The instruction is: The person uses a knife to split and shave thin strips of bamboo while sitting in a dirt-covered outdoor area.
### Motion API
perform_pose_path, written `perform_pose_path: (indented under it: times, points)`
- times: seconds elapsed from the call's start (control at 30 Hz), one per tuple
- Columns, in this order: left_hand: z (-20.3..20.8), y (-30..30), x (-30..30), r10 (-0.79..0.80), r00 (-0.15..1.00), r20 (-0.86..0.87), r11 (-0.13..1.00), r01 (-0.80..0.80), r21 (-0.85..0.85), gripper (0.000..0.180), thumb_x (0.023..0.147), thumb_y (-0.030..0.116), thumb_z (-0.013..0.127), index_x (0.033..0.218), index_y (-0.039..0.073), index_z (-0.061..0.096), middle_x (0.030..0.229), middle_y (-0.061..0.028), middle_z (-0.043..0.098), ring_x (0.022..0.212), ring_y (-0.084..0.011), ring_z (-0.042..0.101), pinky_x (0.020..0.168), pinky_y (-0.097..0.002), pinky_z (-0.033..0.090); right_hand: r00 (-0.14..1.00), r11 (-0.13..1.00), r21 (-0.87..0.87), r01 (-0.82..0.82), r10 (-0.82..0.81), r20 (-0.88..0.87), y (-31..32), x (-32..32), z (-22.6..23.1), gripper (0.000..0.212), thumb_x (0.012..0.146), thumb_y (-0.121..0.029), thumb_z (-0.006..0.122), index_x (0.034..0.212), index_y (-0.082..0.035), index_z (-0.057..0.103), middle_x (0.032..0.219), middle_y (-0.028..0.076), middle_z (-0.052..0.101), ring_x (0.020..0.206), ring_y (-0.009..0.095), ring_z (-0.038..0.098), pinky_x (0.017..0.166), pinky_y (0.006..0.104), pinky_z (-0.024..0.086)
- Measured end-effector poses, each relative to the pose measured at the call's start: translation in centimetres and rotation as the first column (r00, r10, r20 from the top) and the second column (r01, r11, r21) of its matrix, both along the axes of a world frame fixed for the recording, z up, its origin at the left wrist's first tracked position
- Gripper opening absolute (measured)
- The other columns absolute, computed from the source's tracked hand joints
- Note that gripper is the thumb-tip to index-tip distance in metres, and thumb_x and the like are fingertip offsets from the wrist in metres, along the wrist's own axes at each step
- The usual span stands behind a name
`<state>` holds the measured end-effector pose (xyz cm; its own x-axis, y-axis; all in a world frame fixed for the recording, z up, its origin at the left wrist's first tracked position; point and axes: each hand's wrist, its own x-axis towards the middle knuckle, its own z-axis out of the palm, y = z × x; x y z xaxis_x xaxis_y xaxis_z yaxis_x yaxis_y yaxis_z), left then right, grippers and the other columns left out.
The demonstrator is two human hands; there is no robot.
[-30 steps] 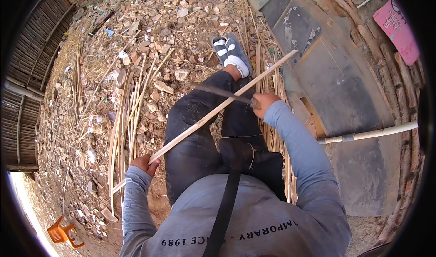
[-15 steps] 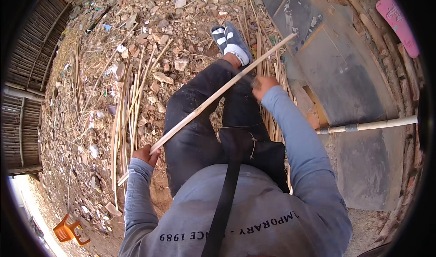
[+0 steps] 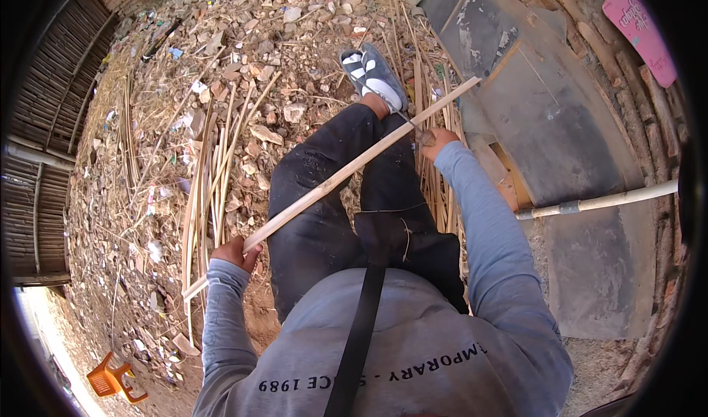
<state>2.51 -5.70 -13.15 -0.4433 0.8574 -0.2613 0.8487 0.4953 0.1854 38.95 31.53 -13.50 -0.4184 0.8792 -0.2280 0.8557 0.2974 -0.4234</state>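
A long pale wooden strip, like split bamboo point(image 3: 318, 191), lies slanted across my dark-trousered thighs, its far end up to the right. My left hand point(image 3: 237, 254) is closed around it near its lower left end. In my right hand point(image 3: 441, 142), closed beside my right knee, is a knife point(image 3: 428, 138) with a brownish handle. Its thin dark blade points up and left and meets the strip's upper part; whether it cuts in, I cannot tell.
Several loose strips point(image 3: 214, 174) lie on rubble-strewn ground to the left, and more lie under my right side. Dark flat sheets point(image 3: 582, 137) and a pale pole point(image 3: 627, 202) are at the right. An orange plastic chair point(image 3: 110, 379) stands at lower left, near a slatted wall point(image 3: 44, 70).
The strip has slid slightly down and left. My right hand has shifted a little right and down, and the knife blade, blurred before, now shows clearly against the strip.
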Motion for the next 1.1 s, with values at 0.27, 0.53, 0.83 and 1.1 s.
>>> perform_pose_path:
  times: [0.27,0.53,0.83,1.1]
  points:
    - [-0.3,-1.3,0.0,0.019,1.000,0.013,0.994,-0.020,0.104,0.046,0.082,0.051,0.062,0.078,0.005,0.058,0.063,-0.0198,0.060,0.064,-0.0410,0.061,0.059,-0.0477,0.048,0.983,0.982,0.115,-0.148,0.133,0.128,-3.5,-2.1,2.4,0.029,0.070,-0.021,0.066,0.095,-0.006,0.061,0.086,0.021,0.064,0.085,0.041,0.062,0.079,0.0440,0.051]
    - [-1.1,-1.7,-0.9,0.025,0.998,0.062,0.999,-0.027,0.023,0.044,0.083,0.051,0.061,0.081,0.006,0.060,0.065,-0.0189,0.061,0.066,-0.0399,0.062,0.062,-0.0472,0.049,1.000,0.998,0.048,0.027,-0.028,0.013,-0.8,-0.9,1.7,0.030,0.073,-0.025,0.064,0.098,-0.008,0.063,0.093,0.021,0.066,0.091,0.037,0.063,0.083,0.0419,0.050]
    - [-0.4,-0.5,-0.9,0.045,0.992,0.119,0.999,-0.045,0.000,0.046,0.084,0.049,0.060,0.079,0.004,0.060,0.064,-0.0196,0.060,0.066,-0.0405,0.062,0.061,-0.0472,0.048,0.990,0.997,0.062,0.050,-0.042,-0.137,-0.3,-0.7,-1.2,0.026,0.072,-0.022,0.062,0.093,-0.009,0.064,0.091,0.019,0.066,0.090,0.038,0.062,0.080,0.0438,0.051]
    - [-1.1,-1.2,-0.9,0.035,0.992,0.121,0.999,-0.038,0.021,0.049,0.085,0.052,0.057,0.081,0.004,0.061,0.065,-0.0199,0.060,0.067,-0.0413,0.061,0.062,-0.0467,0.047,0.962,0.968,0.080,-0.236,0.221,0.162,-3.9,-2.9,1.0,0.034,0.068,-0.026,0.067,0.095,-0.006,0.064,0.091,0.020,0.066,0.087,0.038,0.064,0.081,0.0421,0.051]
